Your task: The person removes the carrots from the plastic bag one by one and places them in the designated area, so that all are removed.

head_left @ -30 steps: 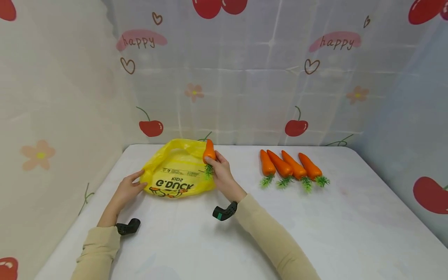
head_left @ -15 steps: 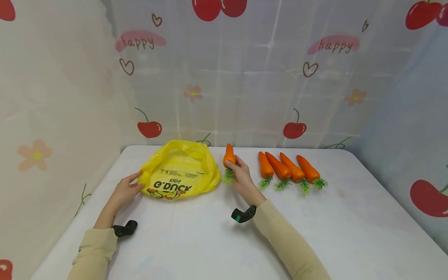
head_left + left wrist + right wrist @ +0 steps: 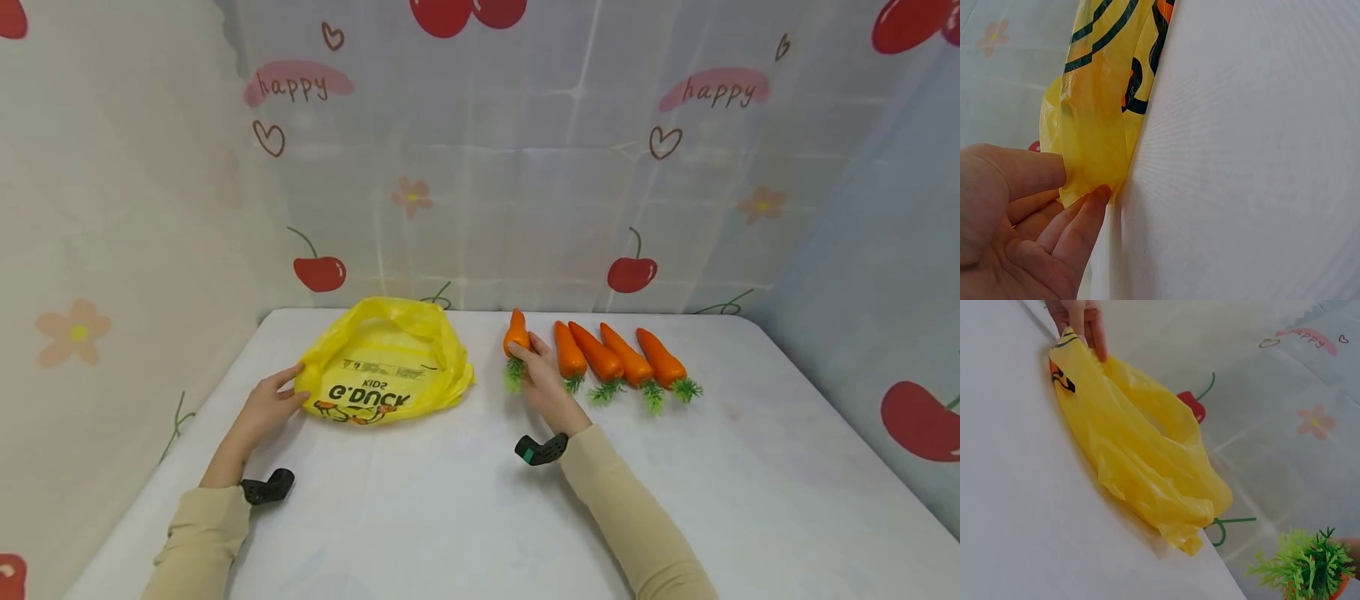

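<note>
A yellow plastic bag [image 3: 378, 367] printed with G.DUCK KIDS lies spread on the table, its mouth gaping toward the back. My left hand [image 3: 266, 408] holds the bag's left edge, and the left wrist view shows thumb and fingers pinching the yellow plastic [image 3: 1094, 144]. Right of the bag, my right hand [image 3: 546, 379] grips a carrot [image 3: 517, 333] by its thick end, tip pointing away and green top hanging below. Only the carrot's leafy top [image 3: 1304, 565] and a sliver of orange appear in the right wrist view. Whether the carrot touches the table is unclear.
Several more carrots [image 3: 617, 354] lie side by side to the right of my right hand, leaves toward me. A white cloth [image 3: 420, 517] covers the table. Printed curtains [image 3: 525, 208] rise behind and along both sides.
My right hand has moved right with the carrot, from the bag's right rim to beside the other carrots. The bag's right side now shows fully. My left hand keeps its hold.
</note>
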Demonstrator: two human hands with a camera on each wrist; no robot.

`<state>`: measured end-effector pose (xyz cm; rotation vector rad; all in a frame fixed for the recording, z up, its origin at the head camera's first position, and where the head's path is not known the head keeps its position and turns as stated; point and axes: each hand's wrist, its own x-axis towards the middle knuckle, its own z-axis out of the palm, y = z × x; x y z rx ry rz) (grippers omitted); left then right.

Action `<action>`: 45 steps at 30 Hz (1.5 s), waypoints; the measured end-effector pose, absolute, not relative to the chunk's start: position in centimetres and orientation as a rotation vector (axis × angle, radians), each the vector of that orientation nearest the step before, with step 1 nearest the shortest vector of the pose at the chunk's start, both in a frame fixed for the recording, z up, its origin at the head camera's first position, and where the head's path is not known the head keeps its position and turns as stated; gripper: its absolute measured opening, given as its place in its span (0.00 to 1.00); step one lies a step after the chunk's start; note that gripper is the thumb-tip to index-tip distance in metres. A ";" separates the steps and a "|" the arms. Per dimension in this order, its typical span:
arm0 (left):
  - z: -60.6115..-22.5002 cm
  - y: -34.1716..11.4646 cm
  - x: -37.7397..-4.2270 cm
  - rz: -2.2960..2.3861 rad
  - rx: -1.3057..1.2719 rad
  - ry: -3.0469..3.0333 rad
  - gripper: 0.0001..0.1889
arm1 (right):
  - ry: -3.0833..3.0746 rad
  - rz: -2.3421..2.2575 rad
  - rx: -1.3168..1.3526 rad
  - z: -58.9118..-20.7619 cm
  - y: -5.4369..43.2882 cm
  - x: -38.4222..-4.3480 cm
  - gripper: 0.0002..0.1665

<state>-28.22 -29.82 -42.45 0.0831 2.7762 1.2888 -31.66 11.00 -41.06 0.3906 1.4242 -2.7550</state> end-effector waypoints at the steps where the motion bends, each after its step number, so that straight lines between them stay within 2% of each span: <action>1: -42.4 -29.8 -28.3 1.288 0.083 2.776 0.33 | 1.425 -2.748 0.403 -41.1 11.2 -31.7 0.41; 30: -42.6 -30.0 -28.5 1.260 0.066 2.777 0.34 | 1.947 -2.337 0.509 -42.2 14.1 -32.9 0.42; 45: -42.4 -29.9 -28.4 1.250 0.065 2.774 0.34 | 2.315 -2.102 0.427 -43.0 14.8 -32.4 0.44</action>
